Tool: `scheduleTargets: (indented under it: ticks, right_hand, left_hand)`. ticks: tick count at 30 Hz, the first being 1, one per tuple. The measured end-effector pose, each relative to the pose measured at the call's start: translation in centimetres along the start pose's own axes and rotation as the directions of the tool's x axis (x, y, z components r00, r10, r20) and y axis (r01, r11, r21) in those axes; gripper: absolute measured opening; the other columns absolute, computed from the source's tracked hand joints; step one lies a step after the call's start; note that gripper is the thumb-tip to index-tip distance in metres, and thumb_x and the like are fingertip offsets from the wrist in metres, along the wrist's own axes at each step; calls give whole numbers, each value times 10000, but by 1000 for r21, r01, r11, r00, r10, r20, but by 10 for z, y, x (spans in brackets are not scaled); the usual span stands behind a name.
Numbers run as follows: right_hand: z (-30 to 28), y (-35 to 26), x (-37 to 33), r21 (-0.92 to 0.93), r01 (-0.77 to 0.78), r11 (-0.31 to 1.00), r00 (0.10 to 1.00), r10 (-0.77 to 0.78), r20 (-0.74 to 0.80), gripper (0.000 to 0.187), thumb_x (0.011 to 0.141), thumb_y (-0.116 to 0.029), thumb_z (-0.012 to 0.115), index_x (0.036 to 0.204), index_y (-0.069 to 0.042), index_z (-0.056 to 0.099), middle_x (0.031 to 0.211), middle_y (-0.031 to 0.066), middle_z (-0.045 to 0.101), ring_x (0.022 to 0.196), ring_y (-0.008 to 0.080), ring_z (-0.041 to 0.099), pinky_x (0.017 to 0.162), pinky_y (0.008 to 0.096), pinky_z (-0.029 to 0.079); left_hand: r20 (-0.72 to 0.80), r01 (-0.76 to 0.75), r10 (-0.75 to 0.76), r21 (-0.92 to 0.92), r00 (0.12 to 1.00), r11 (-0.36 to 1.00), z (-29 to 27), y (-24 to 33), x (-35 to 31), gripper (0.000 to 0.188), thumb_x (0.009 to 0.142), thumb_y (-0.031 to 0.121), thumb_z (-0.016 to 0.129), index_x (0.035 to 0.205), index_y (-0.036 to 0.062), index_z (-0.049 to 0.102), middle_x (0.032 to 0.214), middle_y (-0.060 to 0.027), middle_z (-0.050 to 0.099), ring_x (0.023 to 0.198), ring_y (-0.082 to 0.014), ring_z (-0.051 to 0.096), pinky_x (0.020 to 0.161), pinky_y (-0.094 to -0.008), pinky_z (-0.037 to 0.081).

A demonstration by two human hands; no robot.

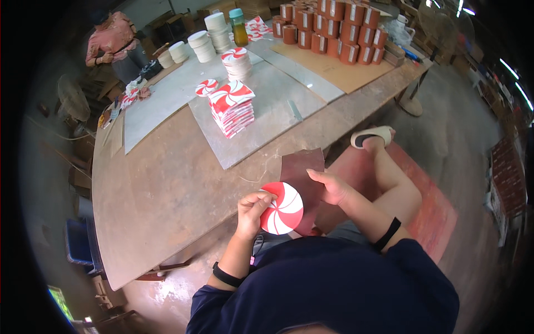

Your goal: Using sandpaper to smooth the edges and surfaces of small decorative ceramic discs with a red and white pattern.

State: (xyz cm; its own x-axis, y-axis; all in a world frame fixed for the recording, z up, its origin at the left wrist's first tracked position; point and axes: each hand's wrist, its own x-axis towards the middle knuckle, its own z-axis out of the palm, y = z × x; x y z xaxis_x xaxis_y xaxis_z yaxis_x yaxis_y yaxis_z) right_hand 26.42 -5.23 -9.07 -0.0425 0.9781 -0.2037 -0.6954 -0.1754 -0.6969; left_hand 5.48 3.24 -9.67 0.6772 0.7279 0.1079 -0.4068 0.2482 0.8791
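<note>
Left hand [252,213] pinching a red-and-white swirled disc [285,209] by the near edge of the counter [167,189], right hand [335,190] with thumb spread beside a maroon sheet [300,167], possibly touching it

Navy short-sleeved shirt [322,284], five o'clock; black armbands [388,234], seven and four; grey shorts [351,232], four; cream slipper [379,132], two

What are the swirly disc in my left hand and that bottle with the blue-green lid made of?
The swirl disc in your left hand looks like printed card or a thin coated sheet: flat, smooth, crisply patterned. Its core can't be seen.

The bottle seems to be clear plastic or glass, since amber contents show through; its lid looks like opaque plastic, evenly coloured.
</note>
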Motion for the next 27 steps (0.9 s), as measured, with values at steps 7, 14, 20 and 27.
scheduleTargets:
  ticks: [7,14,20,27]
  right_hand:
    - [-6,-25,-5,-431,289,855,918,-375,-127,365,798,-170,646,1111,-20,534,1024,47,587,935,126,548,798,279,443]
    - [-10,-64,-43,-558,450,697,861,-505,62,378,787,-136,658,1122,-11,534,1051,44,588,948,116,540,827,278,436]
    - [-30,-107,-78,-723,199,661,971,-234,54,462,738,-51,685,1162,1,508,1096,54,578,990,125,537,868,272,419]
    - [-58,-98,-62,-236,533,812,829,-557,-46,452,785,-115,647,1194,-22,478,1132,36,544,1020,157,520,893,307,406]
  left_hand:
    - [19,109,-109,-1,994,994,25,1,16,115,832,30,547,898,-22,627,872,-73,632,793,-135,577,749,-259,459]
    - [56,-86,74,279,996,956,40,68,47,212,866,21,515,1057,6,605,1036,-73,607,926,-116,551,819,-234,447]
    - [-54,-143,210,569,976,810,46,94,82,209,856,50,524,1029,-19,618,941,-72,626,852,-107,569,760,-227,453]
    - [186,-272,214,817,959,509,96,51,113,317,847,231,571,1050,-11,596,899,-176,589,837,-270,589,739,-330,445]
